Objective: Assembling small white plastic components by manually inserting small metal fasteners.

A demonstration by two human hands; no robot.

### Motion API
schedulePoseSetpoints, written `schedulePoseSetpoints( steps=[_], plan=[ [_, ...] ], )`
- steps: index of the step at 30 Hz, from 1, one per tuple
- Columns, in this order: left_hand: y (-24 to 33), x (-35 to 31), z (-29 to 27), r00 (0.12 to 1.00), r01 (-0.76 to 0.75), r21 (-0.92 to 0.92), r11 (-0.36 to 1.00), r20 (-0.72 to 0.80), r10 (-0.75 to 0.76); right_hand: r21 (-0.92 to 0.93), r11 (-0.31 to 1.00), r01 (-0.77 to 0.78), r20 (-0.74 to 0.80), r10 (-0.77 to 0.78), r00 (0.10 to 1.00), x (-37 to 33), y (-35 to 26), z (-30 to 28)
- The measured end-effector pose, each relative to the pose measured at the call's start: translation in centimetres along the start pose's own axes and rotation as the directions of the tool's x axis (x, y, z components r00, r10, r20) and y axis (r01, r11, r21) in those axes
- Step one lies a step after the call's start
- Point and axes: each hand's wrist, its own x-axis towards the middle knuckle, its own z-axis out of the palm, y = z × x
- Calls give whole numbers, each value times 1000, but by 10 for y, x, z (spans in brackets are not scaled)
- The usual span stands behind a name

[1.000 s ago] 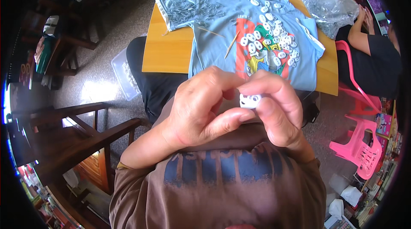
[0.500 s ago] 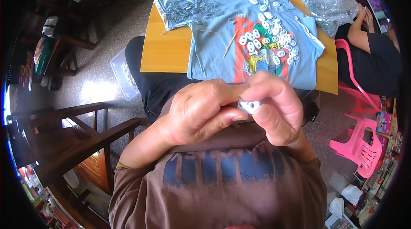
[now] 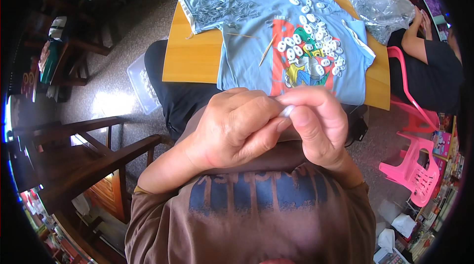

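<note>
Past the left hand (image 3: 234,126) and right hand (image 3: 320,126) is a yellow wood table (image 3: 190,61). Left of the left hand, a dark wood chair (image 3: 103,166) stands on a gray, speckled floor (image 3: 140,29) with a bright patch of light (image 3: 115,103). A pink plastic seat (image 3: 419,196) is right of the right hand.

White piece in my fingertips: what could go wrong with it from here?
The small white piece might slip and drop, since your left hand and right hand hold it short of the table. Your hands hide most of it, so its angle may be hard to judge. Bumping the blue shirt could scatter the loose white pieces on it.
</note>
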Motion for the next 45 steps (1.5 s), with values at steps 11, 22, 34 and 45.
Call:
schedulePoseSetpoints(
  steps=[11, 22, 34, 45],
  plan=[
    [-2, -7, 4, 980, 195, -352, 916, 47, -191, 68, 987, -147, 24, 145, 989, -6, 2, 6],
    [-11, -12, 16, 930, -244, 29, 969, -277, 242, 280, 951, -127, -26, 140, 990, -10, 4, 20],
    [-1, -21, 16, 964, 156, -496, 854, -113, -242, 201, 979, -25, -17, 29, 999, -7, 5, 14],
    [4, -17, 16, 901, 312, -611, 727, -53, -431, 480, 832, -278, 22, 305, 952, -7, 3, 12]
  ],
)
